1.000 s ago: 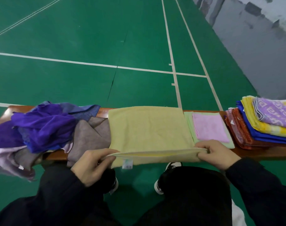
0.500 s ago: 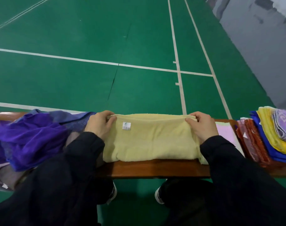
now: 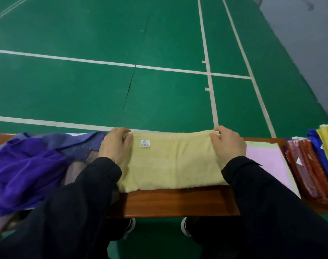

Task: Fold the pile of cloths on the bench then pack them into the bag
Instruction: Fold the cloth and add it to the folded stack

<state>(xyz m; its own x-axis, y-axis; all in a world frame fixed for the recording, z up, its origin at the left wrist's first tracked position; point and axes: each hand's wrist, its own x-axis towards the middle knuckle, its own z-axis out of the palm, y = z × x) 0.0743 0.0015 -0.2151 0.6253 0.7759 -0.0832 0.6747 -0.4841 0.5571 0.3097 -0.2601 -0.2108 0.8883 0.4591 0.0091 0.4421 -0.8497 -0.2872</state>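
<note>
1. The yellow towel (image 3: 170, 163) lies folded on the wooden bench (image 3: 178, 202).
2. The left hand (image 3: 115, 146) and the right hand (image 3: 227, 144) each pinch a far corner, fingers curled over the edge. I think this lines the edges up for a neat fold.
3. A messy purple pile (image 3: 28, 169) waits on the left. A pink cloth (image 3: 268, 161) and folded cloths (image 3: 314, 165) sit on the right.
4. No bag shows.
5. Behind is a green court floor (image 3: 103, 86) with white lines.
</note>
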